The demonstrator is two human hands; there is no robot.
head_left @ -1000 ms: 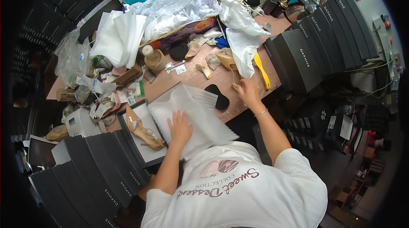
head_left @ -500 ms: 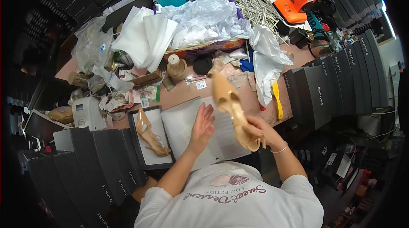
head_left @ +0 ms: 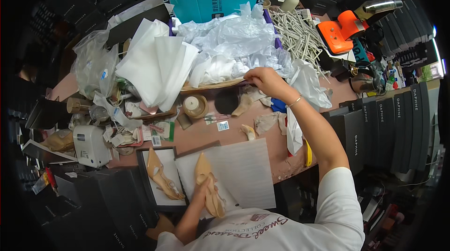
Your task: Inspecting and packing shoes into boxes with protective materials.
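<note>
A beige pointed-toe high-heeled shoe (head_left: 203, 167) is in my left hand (head_left: 200, 193), whose fingers are wrapped around its middle, above white wrapping paper (head_left: 248, 171). To the left, a matching shoe (head_left: 157, 176) lies on its side in an open dark shoebox (head_left: 161, 199). My right hand (head_left: 266, 82) reaches far forward to the front rim of a carton filled with crumpled white plastic and tissue (head_left: 225, 40). Its fingers are curled together at that rim; what they pinch, if anything, is hidden.
Stacked dark shoeboxes (head_left: 356, 133) flank the table on both sides. Along the back are white foam sheets (head_left: 154, 63), a pile of pale sticks (head_left: 300, 35) and an orange device (head_left: 335, 35). A jar (head_left: 195, 105) and a white label printer (head_left: 90, 144) stand nearer.
The shoe has passed from my right hand to my left and come down lower left. My right hand has moved forward to the carton's rim. The view has shifted slightly.
</note>
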